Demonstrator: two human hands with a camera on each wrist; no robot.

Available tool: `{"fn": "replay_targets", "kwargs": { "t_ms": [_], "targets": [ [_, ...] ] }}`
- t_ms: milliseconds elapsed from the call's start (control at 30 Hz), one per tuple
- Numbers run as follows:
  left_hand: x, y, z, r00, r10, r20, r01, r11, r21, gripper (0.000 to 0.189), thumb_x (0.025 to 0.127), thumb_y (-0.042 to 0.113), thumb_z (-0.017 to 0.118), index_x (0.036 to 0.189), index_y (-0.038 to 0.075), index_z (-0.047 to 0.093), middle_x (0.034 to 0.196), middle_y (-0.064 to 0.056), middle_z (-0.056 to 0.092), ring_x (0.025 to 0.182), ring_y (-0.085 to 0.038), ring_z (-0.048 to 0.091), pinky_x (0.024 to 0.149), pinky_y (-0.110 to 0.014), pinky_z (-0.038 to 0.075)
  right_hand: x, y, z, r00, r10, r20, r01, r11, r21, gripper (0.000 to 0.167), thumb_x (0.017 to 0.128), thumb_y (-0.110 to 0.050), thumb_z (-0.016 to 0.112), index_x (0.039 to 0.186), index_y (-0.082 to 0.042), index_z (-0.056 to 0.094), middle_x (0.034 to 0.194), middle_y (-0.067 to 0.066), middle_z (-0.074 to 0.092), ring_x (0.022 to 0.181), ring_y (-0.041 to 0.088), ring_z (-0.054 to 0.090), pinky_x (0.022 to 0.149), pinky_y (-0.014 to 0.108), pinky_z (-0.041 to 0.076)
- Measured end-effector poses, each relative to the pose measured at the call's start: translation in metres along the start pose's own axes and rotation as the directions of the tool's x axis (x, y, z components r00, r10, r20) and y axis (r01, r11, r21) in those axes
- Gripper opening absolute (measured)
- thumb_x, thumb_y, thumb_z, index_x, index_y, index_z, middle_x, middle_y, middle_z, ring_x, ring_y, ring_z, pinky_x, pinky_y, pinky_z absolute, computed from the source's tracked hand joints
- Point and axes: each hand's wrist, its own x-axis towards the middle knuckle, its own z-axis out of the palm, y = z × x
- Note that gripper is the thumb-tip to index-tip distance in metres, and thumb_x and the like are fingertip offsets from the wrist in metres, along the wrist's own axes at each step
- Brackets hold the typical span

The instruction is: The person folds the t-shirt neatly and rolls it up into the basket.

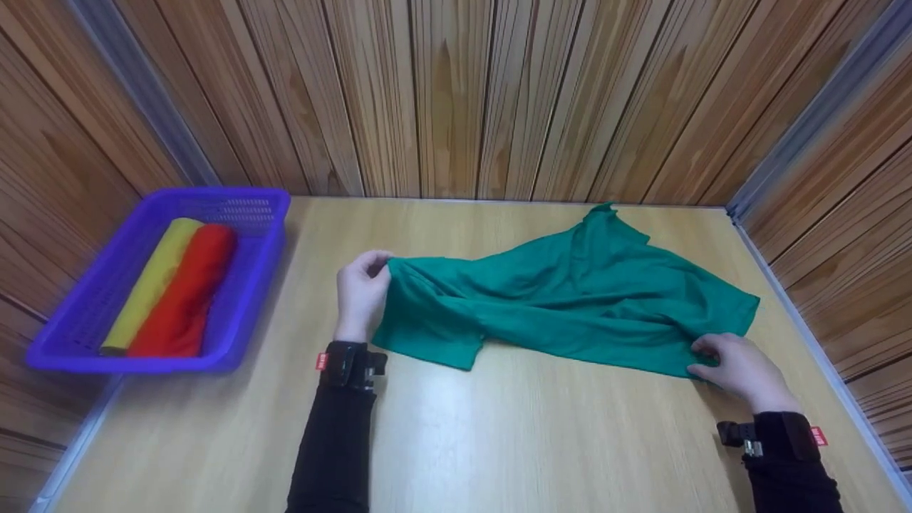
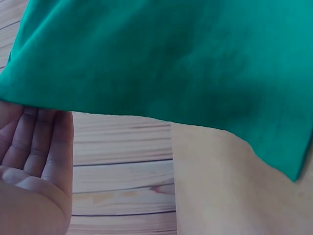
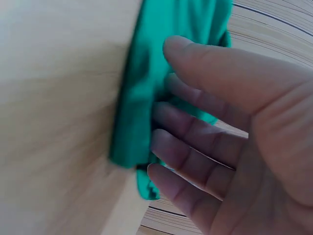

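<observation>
A rumpled green T-shirt (image 1: 541, 292) lies stretched sideways across the wooden table. At its left end my left hand (image 1: 361, 299) pinches a corner between thumb and fingers. In the left wrist view the fabric (image 2: 161, 58) spreads out from that hand (image 2: 36, 181), its edge running over the fingertips. My right hand (image 1: 747, 370) is at the shirt's near right corner. The right wrist view has its thumb and fingers (image 3: 195, 169) apart and loosely bent, the fingertips right at the green cloth (image 3: 134, 112).
To the left stands a purple plastic basket (image 1: 260, 299) holding a rolled yellow cloth (image 1: 153, 285) and a rolled red cloth (image 1: 187, 299) side by side. Wood-panelled walls (image 1: 449, 100) close off the table (image 1: 463, 442) at the back and sides.
</observation>
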Motion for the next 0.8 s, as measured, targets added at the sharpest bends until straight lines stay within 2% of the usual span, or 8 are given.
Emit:
{"fn": "replay_targets", "kwargs": {
  "t_ms": [100, 200, 300, 433, 533, 667, 800],
  "targets": [
    [0.002, -0.002, -0.006, 1.0, 0.026, -0.017, -0.025, 0.999, 0.049, 0.015, 0.092, 0.001, 0.062, 0.103, 0.003, 0.073, 0.1, -0.01, 0.07, 0.093, -0.024, 0.062, 0.087, -0.037, 0.049, -0.001, 0.001, 0.005, 1.0, 0.006, -0.009, -0.006, 1.0, -0.024, 0.042, 0.082, -0.016, 0.079, 0.115, 0.006, 0.063, 0.108, 0.026, 0.059, 0.1, 0.045, 0.054, 0.084, 0.062, 0.045],
    [0.004, -0.003, -0.012, 0.997, 0.06, -0.04, -0.056, 0.994, 0.093, 0.016, 0.09, -0.002, 0.062, 0.102, 0.0, 0.072, 0.099, -0.013, 0.07, 0.092, -0.026, 0.063, 0.085, -0.038, 0.049, 0.0, 0.001, 0.008, 1.0, -0.001, -0.025, 0.0, 0.999, -0.037, 0.044, 0.082, -0.016, 0.079, 0.116, 0.006, 0.063, 0.109, 0.026, 0.057, 0.101, 0.046, 0.053, 0.085, 0.063, 0.043],
    [0.004, -0.005, -0.017, 0.997, 0.056, -0.057, -0.05, 0.993, 0.11, 0.016, 0.089, -0.002, 0.062, 0.102, -0.001, 0.073, 0.098, -0.014, 0.07, 0.091, -0.026, 0.063, 0.084, -0.038, 0.049, 0.002, 0.0, 0.012, 0.998, -0.021, -0.051, 0.019, 0.999, -0.043, 0.034, 0.082, -0.014, 0.079, 0.108, 0.004, 0.065, 0.102, 0.021, 0.059, 0.095, 0.042, 0.055, 0.082, 0.059, 0.045],
    [0.003, -0.009, -0.023, 0.997, 0.04, -0.062, -0.033, 0.992, 0.12, 0.016, 0.09, -0.001, 0.062, 0.103, -0.001, 0.072, 0.098, -0.014, 0.07, 0.092, -0.026, 0.063, 0.085, -0.037, 0.049, 0.004, -0.002, 0.015, 0.996, -0.051, -0.079, 0.046, 0.997, -0.065, 0.015, 0.083, -0.008, 0.077, 0.091, -0.002, 0.065, 0.088, 0.011, 0.058, 0.081, 0.031, 0.055, 0.072, 0.049, 0.047],
    [0.004, -0.012, -0.027, 0.997, 0.037, -0.074, -0.027, 0.99, 0.136, 0.016, 0.09, -0.002, 0.061, 0.103, -0.003, 0.071, 0.098, -0.015, 0.069, 0.091, -0.027, 0.062, 0.084, -0.036, 0.048, 0.007, -0.006, 0.015, 0.993, -0.072, -0.098, 0.063, 0.994, -0.087, 0.011, 0.084, -0.007, 0.075, 0.085, -0.005, 0.064, 0.083, 0.006, 0.056, 0.076, 0.026, 0.053, 0.067, 0.044, 0.045],
    [0.006, -0.011, -0.035, 0.995, 0.016, -0.096, -0.001, 0.988, 0.157, 0.019, 0.089, -0.004, 0.059, 0.104, -0.004, 0.07, 0.097, -0.017, 0.068, 0.09, -0.028, 0.06, 0.081, -0.034, 0.048, 0.014, -0.014, 0.005, 0.985, -0.08, -0.15, 0.069, 0.995, -0.074, 0.008, 0.087, -0.007, 0.07, 0.087, -0.006, 0.062, 0.083, 0.006, 0.057, 0.075, 0.025, 0.054, 0.064, 0.042, 0.044],
    [0.013, -0.002, -0.044, 0.992, 0.002, -0.124, 0.02, 0.984, 0.176, 0.021, 0.088, -0.004, 0.058, 0.105, -0.004, 0.069, 0.097, -0.017, 0.067, 0.09, -0.027, 0.06, 0.081, -0.034, 0.048, 0.027, -0.027, -0.02, 0.971, -0.055, -0.232, 0.051, 0.998, -0.023, 0.007, 0.091, -0.008, 0.065, 0.095, -0.005, 0.059, 0.086, 0.012, 0.06, 0.076, 0.03, 0.057, 0.063, 0.045, 0.044]
  ]
}}
